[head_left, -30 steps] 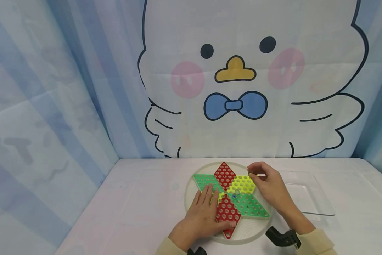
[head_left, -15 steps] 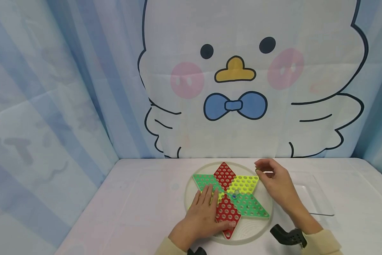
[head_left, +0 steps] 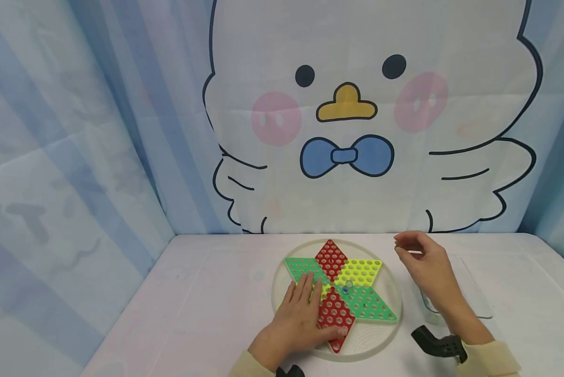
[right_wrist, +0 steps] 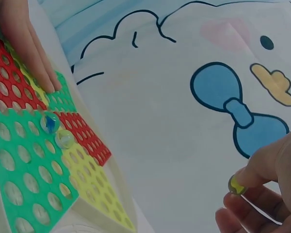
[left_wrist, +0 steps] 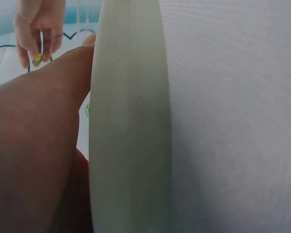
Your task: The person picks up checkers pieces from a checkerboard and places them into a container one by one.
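Note:
A Chinese checkers board point(head_left: 367, 306) with a red, green and yellow star of holes sits on a round cream base point(head_left: 381, 335). My left hand point(head_left: 297, 320) rests on the board's left part with its fingers straight, covering some holes. Right of the board and raised, my right hand point(head_left: 430, 269) pinches a marble point(right_wrist: 236, 185) between thumb and fingertip. That marble is clear with a yellow swirl, plain in both wrist views. Near the board's centre, a blue-swirled marble point(right_wrist: 50, 122) and a clear pale marble point(right_wrist: 65, 139) sit side by side in holes.
To the right of the board lies a clear plastic tray point(head_left: 475, 293), partly hidden by my right hand and forearm. A cloth backdrop point(head_left: 348, 204) with a cartoon bird hangs behind the white-covered table point(head_left: 206, 303).
My right hand has moved right, away from the board's yellow point and toward the clear tray, still pinching the marble. The left hand has stayed in place.

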{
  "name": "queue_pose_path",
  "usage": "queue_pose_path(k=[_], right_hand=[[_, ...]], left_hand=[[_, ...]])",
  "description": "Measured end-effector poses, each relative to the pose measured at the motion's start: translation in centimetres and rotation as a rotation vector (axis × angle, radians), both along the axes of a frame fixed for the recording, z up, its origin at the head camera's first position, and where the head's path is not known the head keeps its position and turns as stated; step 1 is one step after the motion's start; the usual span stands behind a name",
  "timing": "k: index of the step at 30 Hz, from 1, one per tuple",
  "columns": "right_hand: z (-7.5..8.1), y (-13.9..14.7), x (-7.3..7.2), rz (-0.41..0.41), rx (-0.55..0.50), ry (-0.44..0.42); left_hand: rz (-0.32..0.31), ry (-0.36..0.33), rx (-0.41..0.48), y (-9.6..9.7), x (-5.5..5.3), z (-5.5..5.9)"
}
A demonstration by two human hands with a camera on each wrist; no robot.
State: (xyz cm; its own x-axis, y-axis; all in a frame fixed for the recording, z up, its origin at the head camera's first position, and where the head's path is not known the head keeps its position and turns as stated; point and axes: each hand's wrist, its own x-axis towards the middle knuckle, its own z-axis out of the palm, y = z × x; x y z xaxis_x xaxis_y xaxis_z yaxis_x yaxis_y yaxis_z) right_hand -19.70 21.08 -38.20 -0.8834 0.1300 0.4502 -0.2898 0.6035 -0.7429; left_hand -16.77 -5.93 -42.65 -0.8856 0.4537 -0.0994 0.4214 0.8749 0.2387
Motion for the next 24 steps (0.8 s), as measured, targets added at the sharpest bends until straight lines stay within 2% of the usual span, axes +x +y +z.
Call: queue_pose_path(k=[7,16,24], right_hand=[[-0.1,1.3,0.0,-0.035,0.017,-0.014],[-1.4,3.1,-0.6,-0.114,0.033,-0.058],[-1.1,3.9,-0.1,-0.131,0.08,-0.117]], left_hand=[[-0.005,-0.004,0.005,0.0,-0.2,-0.2],[0.011,-0.023,0.009,0.0,-0.1,0.0],[0.008,-0.02,0.005,0.0,-0.2,-0.1]])
